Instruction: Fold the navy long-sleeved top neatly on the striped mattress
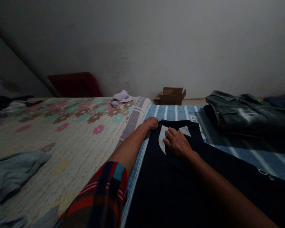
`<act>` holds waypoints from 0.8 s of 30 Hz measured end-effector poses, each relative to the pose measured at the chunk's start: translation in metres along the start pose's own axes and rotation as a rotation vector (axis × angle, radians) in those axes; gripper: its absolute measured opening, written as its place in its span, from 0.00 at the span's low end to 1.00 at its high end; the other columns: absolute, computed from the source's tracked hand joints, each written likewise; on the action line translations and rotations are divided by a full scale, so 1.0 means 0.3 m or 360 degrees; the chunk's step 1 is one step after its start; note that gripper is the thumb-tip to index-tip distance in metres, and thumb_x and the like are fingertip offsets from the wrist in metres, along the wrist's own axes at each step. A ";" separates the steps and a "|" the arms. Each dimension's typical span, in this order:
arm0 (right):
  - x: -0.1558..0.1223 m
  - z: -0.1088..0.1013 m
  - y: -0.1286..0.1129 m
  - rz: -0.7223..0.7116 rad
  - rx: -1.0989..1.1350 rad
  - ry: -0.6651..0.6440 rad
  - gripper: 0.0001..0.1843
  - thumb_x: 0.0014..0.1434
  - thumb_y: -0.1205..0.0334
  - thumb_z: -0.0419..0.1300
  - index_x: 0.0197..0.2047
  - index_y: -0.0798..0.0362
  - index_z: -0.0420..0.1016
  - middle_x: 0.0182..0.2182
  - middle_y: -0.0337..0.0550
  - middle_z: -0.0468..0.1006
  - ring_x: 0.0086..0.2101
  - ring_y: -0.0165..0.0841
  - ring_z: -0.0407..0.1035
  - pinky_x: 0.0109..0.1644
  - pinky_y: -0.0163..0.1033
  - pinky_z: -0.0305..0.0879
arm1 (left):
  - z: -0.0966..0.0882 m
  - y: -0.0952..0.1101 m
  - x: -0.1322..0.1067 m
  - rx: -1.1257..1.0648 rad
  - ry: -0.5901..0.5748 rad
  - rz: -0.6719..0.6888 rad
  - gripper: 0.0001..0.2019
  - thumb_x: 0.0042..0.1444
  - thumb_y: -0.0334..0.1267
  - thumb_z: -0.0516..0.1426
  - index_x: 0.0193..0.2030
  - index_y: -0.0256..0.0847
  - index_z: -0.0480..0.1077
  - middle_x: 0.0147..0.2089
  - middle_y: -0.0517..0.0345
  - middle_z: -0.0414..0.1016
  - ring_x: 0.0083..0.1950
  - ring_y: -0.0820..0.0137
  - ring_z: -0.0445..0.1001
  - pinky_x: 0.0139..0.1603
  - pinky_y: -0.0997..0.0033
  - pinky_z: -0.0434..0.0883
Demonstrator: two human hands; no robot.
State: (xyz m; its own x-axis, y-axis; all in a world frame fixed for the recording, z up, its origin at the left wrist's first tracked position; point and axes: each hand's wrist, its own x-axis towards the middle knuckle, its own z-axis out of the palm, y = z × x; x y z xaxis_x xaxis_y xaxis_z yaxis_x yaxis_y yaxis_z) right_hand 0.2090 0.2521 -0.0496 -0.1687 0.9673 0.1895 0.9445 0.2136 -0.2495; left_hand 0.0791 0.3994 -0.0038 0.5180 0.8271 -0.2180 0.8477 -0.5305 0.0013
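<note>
A dark navy garment (pixel 154 177) with light grey shapes printed on it lies spread out flat in front of me. My left hand (pixel 152 123) is closed at its far left corner, with the fingertips partly hidden. On the printed part, my right hand (pixel 179 142) rests palm down with its fingers stretched out over the cloth. Another part of the garment reaches to the right, where a small white ring-shaped mark shows. Shadow hides much of the near cloth, so I cannot tell the kind of garment.
Beneath the garment is a blue striped cover (pixel 178 110). Folded dark clothes (pixel 249 110) are stacked at the right. A flowered sheet (pixel 80 136) spans the left, bearing a pale lilac cloth (pixel 120 98) and grey clothing (pixel 16 171). Beyond stand a cardboard box (pixel 172 98) and a red object (pixel 74 85).
</note>
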 end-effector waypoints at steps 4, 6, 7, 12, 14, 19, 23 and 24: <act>0.003 0.008 0.001 0.0019 -0.0016 -0.0011 0.29 0.64 0.49 0.42 0.61 0.58 0.56 0.63 0.55 0.55 0.62 0.42 0.45 0.63 0.50 0.40 | -0.015 0.011 0.013 0.0071 -0.0005 -0.0123 0.13 0.59 0.41 0.55 0.48 0.37 0.68 0.49 0.51 0.71 0.48 0.64 0.71 0.47 0.57 0.70; 0.004 0.009 0.001 0.0045 -0.0014 -0.0034 0.31 0.64 0.48 0.42 0.62 0.60 0.54 0.63 0.56 0.53 0.62 0.42 0.44 0.63 0.50 0.39 | -0.010 0.024 0.016 0.0088 0.0026 -0.0171 0.14 0.59 0.42 0.55 0.48 0.36 0.68 0.49 0.51 0.71 0.49 0.64 0.71 0.48 0.56 0.69; 0.004 0.008 0.000 0.0054 -0.0011 -0.0044 0.31 0.64 0.48 0.42 0.63 0.60 0.54 0.63 0.57 0.53 0.63 0.43 0.44 0.63 0.50 0.39 | -0.005 0.031 0.016 0.0091 0.0052 -0.0188 0.14 0.60 0.42 0.55 0.48 0.36 0.68 0.49 0.50 0.71 0.49 0.63 0.71 0.49 0.56 0.69; 0.002 -0.001 -0.002 0.0062 0.0003 -0.0044 0.31 0.64 0.49 0.42 0.63 0.60 0.54 0.63 0.56 0.53 0.63 0.42 0.44 0.63 0.49 0.38 | 0.020 0.062 -0.017 0.0073 0.0297 -0.0224 0.12 0.58 0.33 0.54 0.47 0.32 0.69 0.51 0.40 0.70 0.56 0.57 0.67 0.51 0.63 0.66; 0.003 0.000 -0.002 0.0064 0.0011 -0.0037 0.30 0.64 0.48 0.42 0.63 0.59 0.54 0.63 0.56 0.53 0.63 0.42 0.44 0.63 0.49 0.39 | 0.024 0.076 -0.052 0.0057 0.0421 -0.0195 0.14 0.58 0.31 0.52 0.50 0.32 0.66 0.54 0.40 0.67 0.58 0.56 0.63 0.54 0.62 0.64; 0.004 0.007 0.003 0.0060 0.0015 -0.0038 0.31 0.64 0.48 0.42 0.62 0.60 0.55 0.63 0.57 0.53 0.63 0.42 0.43 0.63 0.49 0.38 | 0.078 0.130 -0.165 -0.0022 0.0536 0.0023 0.17 0.61 0.28 0.44 0.56 0.34 0.60 0.62 0.44 0.59 0.64 0.64 0.54 0.63 0.64 0.54; 0.004 0.015 0.009 0.0038 0.0007 -0.0020 0.29 0.64 0.50 0.42 0.61 0.60 0.56 0.63 0.58 0.53 0.63 0.42 0.43 0.63 0.49 0.38 | 0.157 0.138 -0.212 -0.0096 0.0392 0.0163 0.21 0.64 0.38 0.41 0.64 0.37 0.52 0.68 0.49 0.50 0.68 0.65 0.47 0.65 0.58 0.50; 0.004 0.017 0.011 0.0040 0.0003 -0.0012 0.29 0.64 0.50 0.42 0.61 0.61 0.56 0.63 0.58 0.53 0.63 0.42 0.44 0.63 0.49 0.38 | 0.172 0.134 -0.214 -0.0123 0.0350 0.0160 0.22 0.65 0.41 0.40 0.65 0.39 0.50 0.69 0.50 0.48 0.69 0.64 0.45 0.65 0.55 0.49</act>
State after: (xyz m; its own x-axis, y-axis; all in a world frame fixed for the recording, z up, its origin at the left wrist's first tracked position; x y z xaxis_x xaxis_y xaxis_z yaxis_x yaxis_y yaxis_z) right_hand 0.2105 0.2548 -0.0550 -0.1469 0.9734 0.1758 0.9481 0.1893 -0.2557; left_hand 0.0741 0.3155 -0.0401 0.6056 0.7957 0.0044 0.7924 -0.6036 0.0886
